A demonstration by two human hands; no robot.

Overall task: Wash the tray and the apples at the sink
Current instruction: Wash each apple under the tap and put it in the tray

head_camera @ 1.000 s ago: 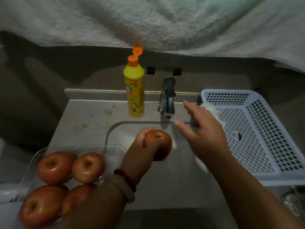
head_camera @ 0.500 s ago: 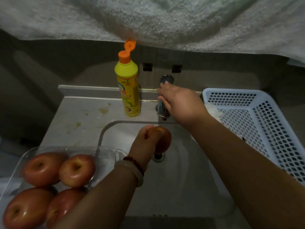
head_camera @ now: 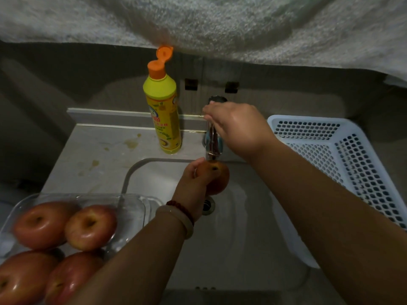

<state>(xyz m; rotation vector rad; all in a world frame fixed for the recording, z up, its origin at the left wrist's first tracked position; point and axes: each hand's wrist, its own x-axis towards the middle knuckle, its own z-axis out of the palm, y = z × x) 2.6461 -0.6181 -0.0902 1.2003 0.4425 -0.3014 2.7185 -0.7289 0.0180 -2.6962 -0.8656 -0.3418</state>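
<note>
Apple [head_camera: 217,178] now higher under tap [head_camera: 213,137], spout hidden by right hand [head_camera: 239,126].

Glossy fruit, clear plastic, pale stone – all wet-looking under dim light.
The red apples [head_camera: 90,227] shine in a transparent plastic tray [head_camera: 141,208]; the chrome metal tap [head_camera: 212,142] gleams, the yellow plastic bottle [head_camera: 164,119] is smooth, the white perforated plastic basket [head_camera: 363,164] matt – the beige worktop [head_camera: 99,155] stained.

The room was dim and grainy; soft glare caught the wet apples [head_camera: 66,238] at lower left, edges bowed outward, and the frame's corners sank into shadow.
</note>
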